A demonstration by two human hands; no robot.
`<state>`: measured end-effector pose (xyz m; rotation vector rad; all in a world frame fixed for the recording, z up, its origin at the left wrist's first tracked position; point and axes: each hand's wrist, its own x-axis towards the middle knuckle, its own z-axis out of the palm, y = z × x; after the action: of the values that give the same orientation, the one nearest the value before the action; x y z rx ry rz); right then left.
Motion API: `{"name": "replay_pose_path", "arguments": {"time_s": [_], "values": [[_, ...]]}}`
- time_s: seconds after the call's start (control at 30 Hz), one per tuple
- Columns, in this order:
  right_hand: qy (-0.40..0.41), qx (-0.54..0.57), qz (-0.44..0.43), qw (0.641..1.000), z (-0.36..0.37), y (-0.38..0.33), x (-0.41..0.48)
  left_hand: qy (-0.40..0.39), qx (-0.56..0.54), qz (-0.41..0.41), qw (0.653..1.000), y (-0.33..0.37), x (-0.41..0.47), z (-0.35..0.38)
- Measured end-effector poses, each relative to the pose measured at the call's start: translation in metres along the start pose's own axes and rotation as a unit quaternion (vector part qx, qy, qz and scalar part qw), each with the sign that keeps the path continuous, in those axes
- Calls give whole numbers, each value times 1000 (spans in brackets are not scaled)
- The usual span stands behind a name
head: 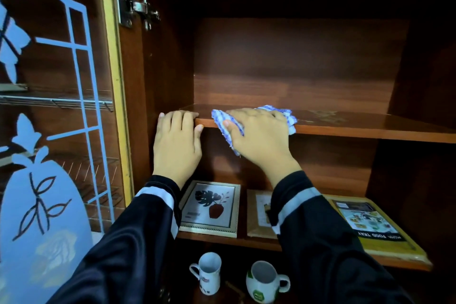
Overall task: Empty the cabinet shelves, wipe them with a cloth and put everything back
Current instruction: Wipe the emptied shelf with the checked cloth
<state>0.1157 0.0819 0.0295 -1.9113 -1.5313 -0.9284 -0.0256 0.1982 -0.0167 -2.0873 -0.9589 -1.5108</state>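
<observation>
The upper wooden shelf of the open cabinet holds nothing but a blue-and-white checked cloth. My right hand presses that cloth flat on the shelf's front left part, thumb hooked under the cloth at the edge. My left hand rests on the shelf's left front corner, fingers curled over the edge. On the middle shelf lie a framed plant picture, a brown frame partly hidden by my right sleeve, and a yellow food-tray box.
Two white mugs stand on the lowest level seen. The glass cabinet door with pale blue patterns is swung open at the left, its hinge near the top. The cabinet's right wall is dark.
</observation>
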Motion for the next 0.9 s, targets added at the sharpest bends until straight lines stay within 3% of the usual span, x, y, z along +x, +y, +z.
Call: {"name": "replay_pose_path", "arguments": {"time_s": [0.2, 0.33, 0.57, 0.77, 0.9], "values": [[42, -4, 21, 999, -5, 18, -13, -1, -1, -6, 1000, 4, -2, -4], [1, -5, 69, 998, -9, 14, -4, -18, -22, -9, 1000, 3, -1, -8], [0, 30, -10, 1000, -14, 27, -12, -29, -22, -23, 999, 4, -2, -11], [11, -8, 65, 998, -20, 48, -16, -23, -14, -54, 998, 14, -2, -9], [-4, -7, 35, 999, -22, 47, -17, -22, 0, -104, 994, 31, -2, -4]]}}
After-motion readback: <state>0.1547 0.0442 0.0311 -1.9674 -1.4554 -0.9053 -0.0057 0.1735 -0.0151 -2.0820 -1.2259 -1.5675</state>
